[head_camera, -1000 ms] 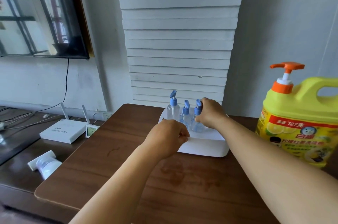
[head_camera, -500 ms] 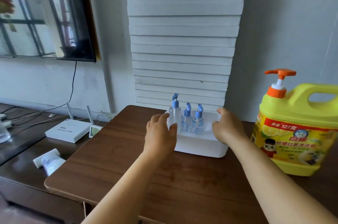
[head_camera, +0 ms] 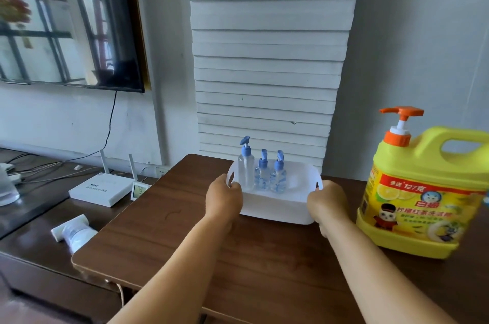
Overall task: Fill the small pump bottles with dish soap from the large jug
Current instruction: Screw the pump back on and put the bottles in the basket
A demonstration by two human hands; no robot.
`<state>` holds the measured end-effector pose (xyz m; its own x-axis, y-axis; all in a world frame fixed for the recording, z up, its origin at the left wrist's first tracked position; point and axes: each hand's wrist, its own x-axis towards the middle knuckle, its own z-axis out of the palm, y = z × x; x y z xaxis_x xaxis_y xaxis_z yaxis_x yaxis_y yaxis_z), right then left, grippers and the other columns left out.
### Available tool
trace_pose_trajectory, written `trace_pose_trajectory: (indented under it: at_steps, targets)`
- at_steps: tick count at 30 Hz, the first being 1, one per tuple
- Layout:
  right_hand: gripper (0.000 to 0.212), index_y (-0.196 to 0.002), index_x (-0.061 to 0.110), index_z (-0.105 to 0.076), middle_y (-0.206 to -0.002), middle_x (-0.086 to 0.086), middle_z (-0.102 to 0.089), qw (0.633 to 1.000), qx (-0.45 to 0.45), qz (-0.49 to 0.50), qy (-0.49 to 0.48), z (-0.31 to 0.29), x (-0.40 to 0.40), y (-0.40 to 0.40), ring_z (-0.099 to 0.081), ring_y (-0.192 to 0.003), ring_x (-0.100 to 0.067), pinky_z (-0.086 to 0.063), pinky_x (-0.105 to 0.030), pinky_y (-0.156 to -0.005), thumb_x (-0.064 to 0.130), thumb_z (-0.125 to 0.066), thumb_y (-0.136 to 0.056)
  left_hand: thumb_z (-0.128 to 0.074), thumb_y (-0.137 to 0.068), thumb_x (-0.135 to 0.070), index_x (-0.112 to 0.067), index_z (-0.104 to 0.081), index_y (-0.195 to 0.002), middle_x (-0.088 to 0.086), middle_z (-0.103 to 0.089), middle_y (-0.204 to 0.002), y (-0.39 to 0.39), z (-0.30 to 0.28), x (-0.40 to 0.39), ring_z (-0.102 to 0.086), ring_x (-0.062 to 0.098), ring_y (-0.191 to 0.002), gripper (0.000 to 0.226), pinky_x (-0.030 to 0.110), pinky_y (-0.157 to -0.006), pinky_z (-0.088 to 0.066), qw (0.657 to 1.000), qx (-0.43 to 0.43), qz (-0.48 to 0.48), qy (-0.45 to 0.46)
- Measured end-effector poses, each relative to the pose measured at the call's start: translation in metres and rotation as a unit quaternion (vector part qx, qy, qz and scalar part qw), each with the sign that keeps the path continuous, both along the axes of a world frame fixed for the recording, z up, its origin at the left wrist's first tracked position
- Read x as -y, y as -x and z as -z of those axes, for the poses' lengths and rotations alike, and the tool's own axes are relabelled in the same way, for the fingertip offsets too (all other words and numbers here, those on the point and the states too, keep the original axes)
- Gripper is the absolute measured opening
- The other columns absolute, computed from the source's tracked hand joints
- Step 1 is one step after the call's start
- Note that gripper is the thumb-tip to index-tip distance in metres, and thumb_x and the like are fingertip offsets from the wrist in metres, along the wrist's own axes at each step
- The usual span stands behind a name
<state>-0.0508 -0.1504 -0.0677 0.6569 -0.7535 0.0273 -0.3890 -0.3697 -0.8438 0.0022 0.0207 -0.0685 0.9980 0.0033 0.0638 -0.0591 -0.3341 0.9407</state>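
Note:
Three small clear pump bottles with blue pumps stand upright in a white plastic basket (head_camera: 277, 208) at the back of the brown table: a taller one (head_camera: 246, 169) on the left and two shorter ones (head_camera: 262, 175) (head_camera: 278, 175) beside it. My left hand (head_camera: 223, 198) grips the basket's left handle. My right hand (head_camera: 326, 200) grips its right handle. The large yellow dish soap jug (head_camera: 423, 191), with an orange pump, stands on the table to the right of the basket.
The brown table (head_camera: 264, 270) ends at a rounded front-left corner. Lower to the left, a dark cabinet carries a white router (head_camera: 102, 190), a small display (head_camera: 139, 190), cables and a white tube (head_camera: 74, 229). Stacked white boards lean on the wall behind the basket.
My right hand let go of a bottle's pump and my left hand left the basket's front rim. Both hands moved out to the basket's two side handles and closed on them.

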Motion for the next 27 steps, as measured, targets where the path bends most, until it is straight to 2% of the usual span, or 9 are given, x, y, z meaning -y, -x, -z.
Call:
trace_pose_trajectory:
  at_steps: [5,10,12,14,15,17,19,22,27]
  targets:
    - [0.035,-0.12,0.0,-0.052,-0.113,-0.018,-0.059,0.999,0.007,-0.046,-0.013,-0.005,-0.022,-0.026,-0.058,-0.095,-0.034,-0.042,-0.03,-0.06,0.001,-0.041,-0.087,-0.033,-0.085,-0.008,-0.008,-0.055,-0.082,0.008,-0.053,-0.078,-0.021,-0.001,-0.02,-0.051,0.018,-0.063,0.022,0.026,-0.048,-0.031,0.999,0.002,-0.032,0.005]
    - [0.033,-0.117,0.0,-0.052,-0.111,-0.018,-0.058,0.996,0.012,-0.078,-0.031,-0.003,-0.045,-0.058,-0.054,-0.085,-0.028,-0.041,-0.03,-0.061,0.0,-0.041,-0.086,-0.032,-0.084,-0.008,-0.012,-0.052,-0.08,0.002,-0.05,-0.068,-0.049,-0.001,-0.044,-0.042,0.014,-0.057,0.021,0.027,-0.05,-0.034,0.998,0.006,-0.064,0.015]
    - [0.033,-0.116,0.0,-0.053,-0.11,-0.018,-0.059,0.995,0.013,-0.089,-0.034,-0.002,-0.052,-0.072,-0.053,-0.083,-0.027,-0.041,-0.03,-0.061,-0.002,-0.04,-0.085,-0.032,-0.085,-0.009,-0.011,-0.057,-0.098,0.008,-0.064,-0.095,-0.062,0.0,-0.052,-0.058,0.024,-0.073,0.029,0.033,-0.061,-0.046,0.998,0.01,-0.062,0.016]
    - [0.033,-0.115,0.0,-0.053,-0.11,-0.018,-0.058,0.995,0.01,-0.098,-0.032,-0.001,-0.059,-0.086,-0.055,-0.085,-0.029,-0.042,-0.03,-0.061,-0.002,-0.039,-0.085,-0.031,-0.086,-0.013,-0.019,-0.048,-0.13,0.0,-0.058,-0.129,-0.074,0.0,-0.059,-0.057,0.035,-0.108,0.047,0.04,-0.082,-0.05,0.998,-0.001,-0.063,0.015]
    - [0.033,-0.116,0.0,-0.051,-0.111,-0.018,-0.058,0.994,0.006,-0.101,-0.029,-0.001,-0.061,-0.091,-0.056,-0.089,-0.03,-0.043,-0.031,-0.063,-0.001,-0.039,-0.085,-0.031,-0.087,-0.014,-0.023,-0.045,-0.134,-0.002,-0.055,-0.133,-0.079,0.001,-0.062,-0.058,0.033,-0.107,0.05,0.037,-0.078,-0.052,0.998,0.005,-0.066,0.014]
    - [0.034,-0.118,0.0,-0.049,-0.114,-0.019,-0.057,0.994,-0.007,-0.106,-0.02,-0.001,-0.066,-0.102,-0.057,-0.098,-0.033,-0.046,-0.033,-0.069,0.001,-0.038,-0.086,-0.031,-0.089,-0.014,-0.023,-0.046,-0.133,-0.003,-0.059,-0.126,-0.089,0.001,-0.066,-0.061,0.021,-0.087,0.047,0.028,-0.06,-0.047,0.997,0.019,-0.078,0.013]
    - [0.036,-0.121,0.0,-0.048,-0.118,-0.018,-0.056,0.994,-0.012,-0.104,-0.014,-0.001,-0.069,-0.109,-0.056,-0.103,-0.034,-0.05,-0.037,-0.077,0.002,-0.037,-0.086,-0.029,-0.091,-0.014,-0.018,-0.045,-0.133,0.004,-0.059,-0.124,-0.096,0.0,-0.067,-0.06,0.029,-0.097,0.045,0.036,-0.074,-0.051,0.996,0.019,-0.082,0.014]
    - [0.038,-0.123,0.0,-0.046,-0.121,-0.018,-0.055,0.995,-0.014,-0.101,-0.013,-0.001,-0.072,-0.117,-0.055,-0.106,-0.034,-0.051,-0.041,-0.084,0.002,-0.037,-0.087,-0.027,-0.093,-0.017,-0.014,-0.034,-0.14,0.014,-0.052,-0.135,-0.106,0.0,-0.066,-0.051,0.037,-0.119,0.047,0.047,-0.098,-0.044,0.996,-0.002,-0.084,0.003]
    - [0.035,-0.12,-0.001,-0.048,-0.119,-0.018,-0.056,0.995,-0.013,-0.096,-0.006,0.0,-0.074,-0.122,-0.056,-0.104,-0.033,-0.052,-0.038,-0.08,0.002,-0.038,-0.087,-0.027,-0.095,-0.017,-0.013,-0.029,-0.142,0.013,-0.046,-0.14,-0.116,0.004,-0.065,-0.048,0.031,-0.122,0.047,0.035,-0.099,-0.04,0.995,0.007,-0.098,-0.014]
